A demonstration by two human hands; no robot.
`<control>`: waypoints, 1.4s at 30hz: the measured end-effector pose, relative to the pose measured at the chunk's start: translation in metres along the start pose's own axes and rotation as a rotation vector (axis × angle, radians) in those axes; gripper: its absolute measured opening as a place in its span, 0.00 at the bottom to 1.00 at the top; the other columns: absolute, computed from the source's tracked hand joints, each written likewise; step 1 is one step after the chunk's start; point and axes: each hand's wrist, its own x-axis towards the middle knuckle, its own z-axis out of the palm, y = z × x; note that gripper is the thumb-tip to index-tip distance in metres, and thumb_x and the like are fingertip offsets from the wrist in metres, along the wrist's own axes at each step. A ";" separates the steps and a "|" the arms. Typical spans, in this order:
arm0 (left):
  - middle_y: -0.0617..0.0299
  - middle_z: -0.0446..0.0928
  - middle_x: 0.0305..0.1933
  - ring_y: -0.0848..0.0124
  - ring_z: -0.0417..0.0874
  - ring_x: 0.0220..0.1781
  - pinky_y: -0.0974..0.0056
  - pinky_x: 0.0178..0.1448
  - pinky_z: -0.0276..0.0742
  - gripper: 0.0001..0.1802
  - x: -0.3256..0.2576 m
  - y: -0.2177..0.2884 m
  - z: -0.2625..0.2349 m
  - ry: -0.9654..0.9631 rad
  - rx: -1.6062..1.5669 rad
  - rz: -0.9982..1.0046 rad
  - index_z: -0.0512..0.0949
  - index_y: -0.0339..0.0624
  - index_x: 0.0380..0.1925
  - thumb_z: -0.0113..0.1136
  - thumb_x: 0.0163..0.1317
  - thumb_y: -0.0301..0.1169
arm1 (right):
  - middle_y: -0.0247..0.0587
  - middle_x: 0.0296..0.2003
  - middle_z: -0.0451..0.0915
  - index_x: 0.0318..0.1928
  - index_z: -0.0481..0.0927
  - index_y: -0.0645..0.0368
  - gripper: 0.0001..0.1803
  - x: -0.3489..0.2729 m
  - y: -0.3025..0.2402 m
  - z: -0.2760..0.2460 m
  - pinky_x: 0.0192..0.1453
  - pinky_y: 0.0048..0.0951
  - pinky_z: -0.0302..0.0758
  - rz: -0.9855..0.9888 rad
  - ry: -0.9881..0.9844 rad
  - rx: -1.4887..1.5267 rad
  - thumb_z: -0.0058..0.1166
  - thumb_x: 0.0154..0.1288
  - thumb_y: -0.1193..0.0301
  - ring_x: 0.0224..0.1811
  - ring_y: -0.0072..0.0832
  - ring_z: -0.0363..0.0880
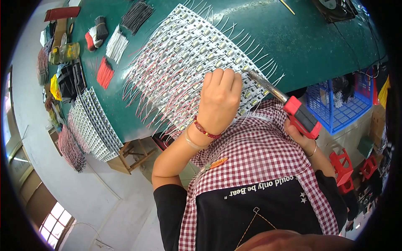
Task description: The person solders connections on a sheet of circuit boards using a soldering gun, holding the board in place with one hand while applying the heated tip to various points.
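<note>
A large panel of small circuit boards (190,52), bristling with thin white and red wires, lies on the green table in front of me. Over its near right part is my left hand (220,98), fingers curled together in a pinch; what sits between the fingertips is hidden. My right hand (294,130) grips the red and black handle of a soldering iron (299,115). Its metal barrel slants up and left across the panel's right edge, bringing the tip close to the left fingertips, by a row of board pads. Whether the tip touches a pad I cannot tell.
On the green table (289,46) lie bundles of red wires (104,73), white wires (117,44) and black wires (137,16). More wired panels (94,125) rest at the left edge. A black fan-like device (335,8) is far right; a blue crate (335,108) and red stools (343,167) stand below.
</note>
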 end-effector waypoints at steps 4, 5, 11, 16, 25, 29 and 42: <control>0.59 0.65 0.29 0.63 0.70 0.33 0.60 0.39 0.66 0.13 0.001 0.001 0.000 -0.008 0.006 0.002 0.80 0.37 0.36 0.57 0.48 0.19 | 0.43 0.28 0.81 0.33 0.81 0.62 0.09 -0.003 -0.003 -0.005 0.33 0.36 0.74 0.012 -0.001 0.050 0.59 0.52 0.71 0.29 0.41 0.80; 0.60 0.66 0.29 0.64 0.70 0.33 0.60 0.39 0.66 0.13 0.001 0.000 -0.002 -0.011 0.015 0.001 0.80 0.37 0.36 0.57 0.48 0.20 | 0.43 0.28 0.81 0.32 0.81 0.62 0.09 -0.001 -0.009 -0.005 0.34 0.36 0.75 0.035 0.015 0.059 0.59 0.53 0.70 0.29 0.41 0.80; 0.61 0.68 0.31 0.66 0.72 0.36 0.62 0.42 0.66 0.10 0.001 0.002 -0.004 -0.024 0.154 0.046 0.78 0.38 0.33 0.56 0.49 0.23 | 0.42 0.27 0.81 0.32 0.82 0.63 0.09 -0.001 -0.004 -0.004 0.35 0.36 0.75 0.022 0.007 0.042 0.59 0.54 0.69 0.29 0.41 0.80; 0.64 0.69 0.30 0.67 0.74 0.37 0.60 0.44 0.65 0.12 -0.002 -0.001 -0.021 -0.051 0.152 -0.033 0.81 0.43 0.35 0.59 0.48 0.23 | 0.41 0.27 0.81 0.32 0.82 0.63 0.09 -0.005 -0.002 -0.003 0.35 0.34 0.75 0.020 0.042 0.039 0.59 0.56 0.69 0.28 0.38 0.80; 0.58 0.68 0.32 0.63 0.73 0.35 0.60 0.38 0.67 0.15 -0.009 0.011 -0.034 0.119 -0.066 -0.020 0.80 0.34 0.40 0.58 0.49 0.21 | 0.39 0.25 0.80 0.33 0.81 0.64 0.09 -0.008 -0.006 -0.001 0.34 0.31 0.75 0.091 0.109 0.213 0.58 0.58 0.70 0.26 0.33 0.80; 0.58 0.66 0.30 0.62 0.72 0.34 0.59 0.39 0.68 0.15 -0.018 0.004 0.011 0.069 -0.128 -0.022 0.79 0.34 0.41 0.57 0.50 0.21 | 0.41 0.27 0.81 0.33 0.81 0.63 0.09 -0.011 -0.001 -0.003 0.35 0.34 0.75 0.077 0.025 0.134 0.59 0.56 0.70 0.29 0.37 0.80; 0.59 0.64 0.28 0.62 0.71 0.30 0.60 0.35 0.69 0.12 -0.017 0.012 0.012 0.086 -0.027 -0.064 0.80 0.38 0.36 0.61 0.50 0.18 | 0.45 0.29 0.81 0.32 0.82 0.64 0.10 -0.018 0.016 -0.002 0.34 0.38 0.74 0.020 0.009 0.039 0.60 0.50 0.71 0.31 0.44 0.79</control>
